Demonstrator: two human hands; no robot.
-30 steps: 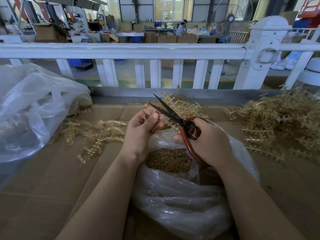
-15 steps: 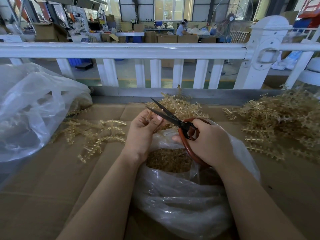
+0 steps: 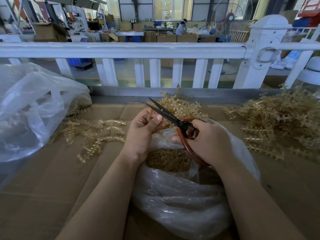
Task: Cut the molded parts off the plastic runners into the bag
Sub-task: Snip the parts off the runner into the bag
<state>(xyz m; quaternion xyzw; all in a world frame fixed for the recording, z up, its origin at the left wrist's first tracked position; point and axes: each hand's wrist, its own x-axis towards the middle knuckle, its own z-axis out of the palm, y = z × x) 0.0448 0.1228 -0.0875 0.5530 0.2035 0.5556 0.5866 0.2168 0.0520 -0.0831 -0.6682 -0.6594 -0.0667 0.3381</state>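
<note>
My left hand (image 3: 143, 130) pinches a thin amber plastic runner (image 3: 151, 113) between thumb and fingers, just above the mouth of a clear plastic bag (image 3: 181, 203). My right hand (image 3: 209, 141) grips red-handled scissors (image 3: 174, 118); their dark blades stand slightly apart around the runner's tip. Cut amber parts (image 3: 168, 159) fill the bag's bottom. Most of the runner is hidden inside my left fingers.
Heaps of uncut amber runners lie at the right (image 3: 280, 122), behind the hands (image 3: 178, 104) and at the left (image 3: 97, 134) on the cardboard-covered table (image 3: 43, 187). A second clear bag (image 3: 31, 110) sits far left. A white railing (image 3: 121, 49) borders the table's far edge.
The scissor blades have narrowed and tilted slightly toward the runner. My left thumb has shifted on the runner. Both hands stay over the bag.
</note>
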